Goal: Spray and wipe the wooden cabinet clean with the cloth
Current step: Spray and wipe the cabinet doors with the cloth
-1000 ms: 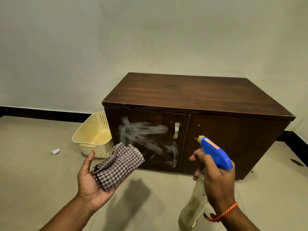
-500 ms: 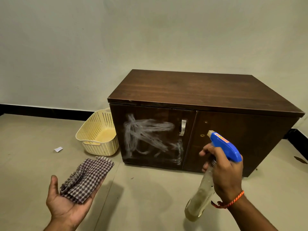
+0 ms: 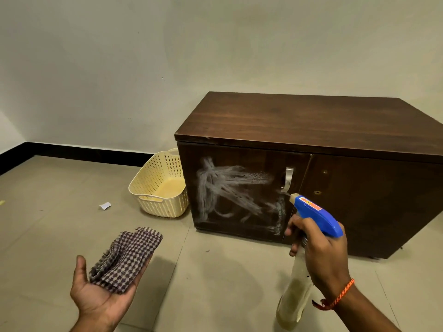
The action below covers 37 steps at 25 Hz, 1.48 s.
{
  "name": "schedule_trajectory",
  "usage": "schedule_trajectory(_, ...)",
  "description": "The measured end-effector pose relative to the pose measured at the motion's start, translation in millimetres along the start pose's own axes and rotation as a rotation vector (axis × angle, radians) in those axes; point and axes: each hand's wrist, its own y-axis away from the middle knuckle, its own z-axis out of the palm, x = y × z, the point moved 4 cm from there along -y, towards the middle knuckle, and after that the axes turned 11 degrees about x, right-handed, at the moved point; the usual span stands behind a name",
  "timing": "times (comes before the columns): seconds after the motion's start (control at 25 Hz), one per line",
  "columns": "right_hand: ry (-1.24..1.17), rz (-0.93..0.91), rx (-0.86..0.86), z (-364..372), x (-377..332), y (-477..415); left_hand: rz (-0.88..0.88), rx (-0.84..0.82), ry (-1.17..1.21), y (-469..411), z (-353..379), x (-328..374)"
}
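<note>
The cloth [image 3: 127, 257] is laid on the flat left grip [image 3: 100, 300] at 7 o'clock. The spray bottle [image 3: 316, 219] is clasped by the right grip [image 3: 321, 257].

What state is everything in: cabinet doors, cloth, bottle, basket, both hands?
left door, shut, smeared with white streaks
right door, looks shut, no streaks, no handle visible
cloth, bunched, lying on the upturned palm
left hand, open, palm up under the cloth
spray bottle, tilted, nozzle aimed at the left door
right hand, grips the bottle below its blue head
basket, upright on the floor beside the cabinet
</note>
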Motion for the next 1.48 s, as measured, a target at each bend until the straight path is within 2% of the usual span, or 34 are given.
schedule_trajectory(0.2, 0.037, 0.05, -0.066, 18, 15, 11, 0.032, 0.044, -0.012, -6, -2, 3)
schedule_trajectory(0.48, 0.18, 0.114, -0.057, 7, 39, 11, 0.049, 0.016, -0.055, -13, -4, 1)
schedule_trajectory(0.76, 0.283, 0.212, 0.099, -49, 61, 9, -0.005, -0.035, -0.067, -15, -3, -15)
schedule_trajectory(1.0, 0.353, 0.255, 0.141, -72, 75, 7, -0.01, -0.019, -0.088, -13, -6, -25)
schedule_trajectory(1.28, 0.395, 0.328, 0.052, -61, 87, 20, -0.044, -0.031, -0.09, -12, 1, -31)
schedule_trajectory(1.48, 0.327, 0.31, -0.069, -29, 79, 34, -0.047, -0.039, -0.096, -14, -1, -34)
